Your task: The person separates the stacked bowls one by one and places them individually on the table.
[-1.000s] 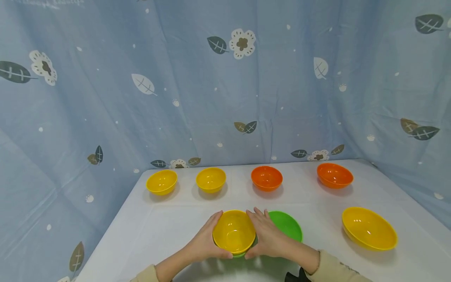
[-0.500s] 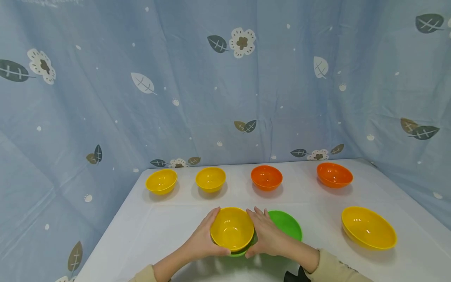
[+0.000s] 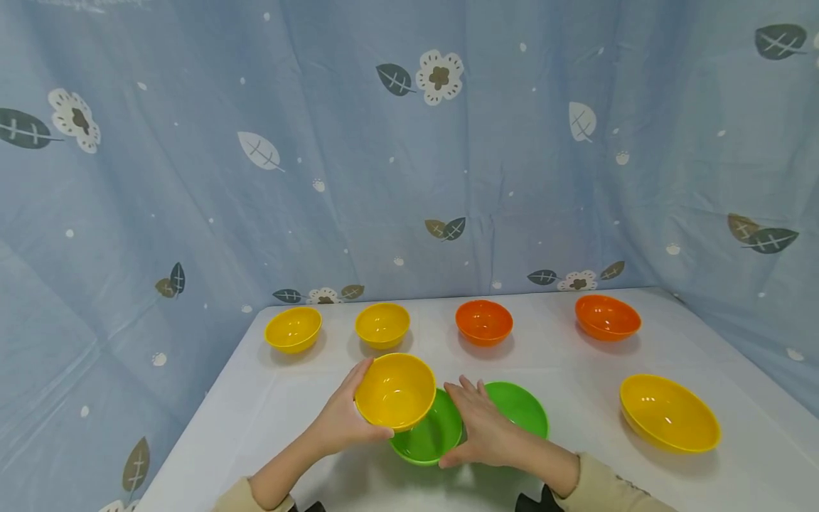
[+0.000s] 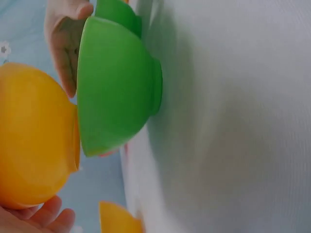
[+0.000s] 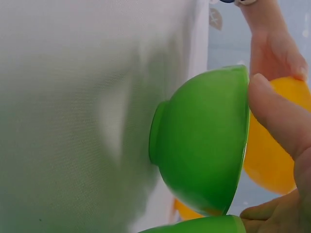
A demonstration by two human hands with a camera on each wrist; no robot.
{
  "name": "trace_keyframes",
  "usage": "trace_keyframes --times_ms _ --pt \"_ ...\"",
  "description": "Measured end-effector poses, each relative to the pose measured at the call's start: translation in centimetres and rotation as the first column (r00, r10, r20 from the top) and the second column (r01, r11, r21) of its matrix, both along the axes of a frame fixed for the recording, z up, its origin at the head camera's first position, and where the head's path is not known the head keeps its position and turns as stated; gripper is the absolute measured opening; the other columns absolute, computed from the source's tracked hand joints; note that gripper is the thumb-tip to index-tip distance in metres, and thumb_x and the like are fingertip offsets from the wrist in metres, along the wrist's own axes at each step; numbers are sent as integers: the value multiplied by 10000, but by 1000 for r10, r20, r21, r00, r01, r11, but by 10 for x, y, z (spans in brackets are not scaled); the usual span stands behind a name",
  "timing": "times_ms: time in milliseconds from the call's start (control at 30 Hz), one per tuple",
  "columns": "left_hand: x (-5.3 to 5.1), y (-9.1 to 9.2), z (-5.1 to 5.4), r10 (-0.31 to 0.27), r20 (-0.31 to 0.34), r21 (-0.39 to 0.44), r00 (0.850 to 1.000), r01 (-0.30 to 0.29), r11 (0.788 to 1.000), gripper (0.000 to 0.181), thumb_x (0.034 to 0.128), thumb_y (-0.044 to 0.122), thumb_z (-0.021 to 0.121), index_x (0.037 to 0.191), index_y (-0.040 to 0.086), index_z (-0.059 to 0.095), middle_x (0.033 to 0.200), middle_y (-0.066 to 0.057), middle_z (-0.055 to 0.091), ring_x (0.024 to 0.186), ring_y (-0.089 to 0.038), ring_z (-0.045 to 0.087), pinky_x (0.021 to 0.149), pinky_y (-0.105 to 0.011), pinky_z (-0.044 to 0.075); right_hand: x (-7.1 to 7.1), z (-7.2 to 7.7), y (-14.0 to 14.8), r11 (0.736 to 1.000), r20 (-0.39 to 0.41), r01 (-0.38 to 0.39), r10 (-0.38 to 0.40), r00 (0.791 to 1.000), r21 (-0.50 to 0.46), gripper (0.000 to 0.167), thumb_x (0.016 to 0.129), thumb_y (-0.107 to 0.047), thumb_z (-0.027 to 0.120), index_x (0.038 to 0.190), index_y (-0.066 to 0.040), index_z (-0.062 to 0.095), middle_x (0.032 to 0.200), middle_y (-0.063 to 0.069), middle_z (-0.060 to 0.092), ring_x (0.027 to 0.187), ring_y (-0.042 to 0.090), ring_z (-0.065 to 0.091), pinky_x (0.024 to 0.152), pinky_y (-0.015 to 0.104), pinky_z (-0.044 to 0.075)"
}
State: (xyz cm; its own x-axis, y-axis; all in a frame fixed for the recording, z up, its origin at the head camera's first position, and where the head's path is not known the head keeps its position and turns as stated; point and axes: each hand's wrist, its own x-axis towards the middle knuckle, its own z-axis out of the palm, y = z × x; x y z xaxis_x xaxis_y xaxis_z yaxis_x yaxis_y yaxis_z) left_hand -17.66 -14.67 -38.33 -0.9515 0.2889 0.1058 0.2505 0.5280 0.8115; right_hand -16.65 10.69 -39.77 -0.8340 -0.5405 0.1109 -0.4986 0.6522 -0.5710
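My left hand [image 3: 339, 424] grips a yellow bowl [image 3: 395, 391] by its left side, thumb near and fingers far. That bowl is held up, above and left of a green bowl [image 3: 430, 435] standing upright on the table. In the left wrist view the yellow bowl's foot [image 4: 76, 138] is level with the green bowl's rim. My right hand [image 3: 484, 424] lies at the green bowl's right side with fingers spread; in the right wrist view its thumb [image 5: 277, 114] is at the rim, and whether it touches cannot be made out. A second green bowl [image 3: 520, 409] is partly hidden behind this hand.
Along the back of the white-covered table [image 3: 307, 398] stand two yellow bowls [image 3: 293, 331] [image 3: 382, 327] and two orange bowls [image 3: 484, 323] [image 3: 608, 318]. A larger yellow bowl [image 3: 670, 414] is at the right. A blue patterned curtain [image 3: 409, 178] hangs behind the table.
The yellow bowl has come up out of the green bowl and moved left and away from me in my left hand. My right hand has stayed beside the green bowl, having let go of the yellow one.
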Motion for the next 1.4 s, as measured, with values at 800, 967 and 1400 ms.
trace_keyframes --times_ms 800,967,1400 --pt "-10 -55 7 193 38 -12 980 -193 981 1133 618 313 834 1467 73 122 1515 -165 135 1352 -357 205 1061 -544 233 0 -1 -6 996 -18 9 -7 1000 85 1098 581 -457 808 1378 85 281 1432 270 276 1353 422 155 1075 583 79" --pt "-10 -66 7 240 70 -46 968 -237 970 1144 627 351 826 1466 66 103 1511 -179 122 1325 -368 237 1038 -548 276 1 -1 -6 998 -18 12 -11 1000 66 1099 567 -446 815 1372 87 290 1425 280 280 1348 432 159 1069 591 91" --pt "-10 -92 2 307 93 -65 947 -302 951 1178 656 343 808 1470 54 8 1506 -216 78 1319 -391 207 1042 -573 242 1 0 -6 998 2 23 -23 1000 57 1106 562 -455 816 1376 77 289 1430 274 277 1352 426 152 1071 589 95"
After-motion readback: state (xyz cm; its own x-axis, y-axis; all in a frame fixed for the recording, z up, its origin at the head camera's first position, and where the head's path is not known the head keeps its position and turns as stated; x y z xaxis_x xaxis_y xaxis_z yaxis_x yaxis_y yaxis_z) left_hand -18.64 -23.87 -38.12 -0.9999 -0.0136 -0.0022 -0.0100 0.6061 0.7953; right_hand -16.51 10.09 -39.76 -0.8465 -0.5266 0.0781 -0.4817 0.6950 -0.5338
